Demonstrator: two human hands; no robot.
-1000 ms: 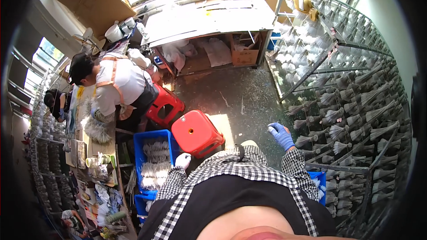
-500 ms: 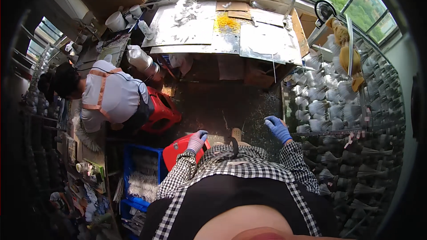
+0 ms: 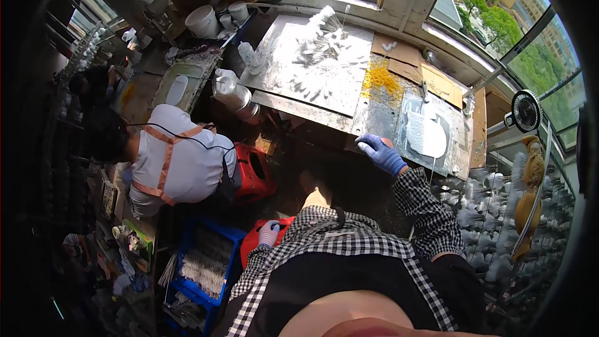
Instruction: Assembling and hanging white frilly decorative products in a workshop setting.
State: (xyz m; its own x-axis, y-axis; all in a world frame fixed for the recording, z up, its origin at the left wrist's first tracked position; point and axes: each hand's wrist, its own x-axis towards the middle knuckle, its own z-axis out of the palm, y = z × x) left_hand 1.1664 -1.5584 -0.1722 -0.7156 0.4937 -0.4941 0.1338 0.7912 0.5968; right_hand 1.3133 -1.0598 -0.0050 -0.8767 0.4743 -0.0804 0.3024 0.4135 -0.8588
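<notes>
Black-white checked shirt sleeves, black apron; left hand (image 3: 269, 233) pale glove, right hand (image 3: 382, 154) blue glove.

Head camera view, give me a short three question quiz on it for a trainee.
1. True or false: the right hand wears a blue glove.
2. What does the left hand rest on? A) red stool B) white bucket C) fan
3. Fill in: the right hand touches the edge of the grey ____.

Key:
1. True.
2. A, the red stool beside the blue crate.
3. Workbench, where the white net piece lies.
</notes>
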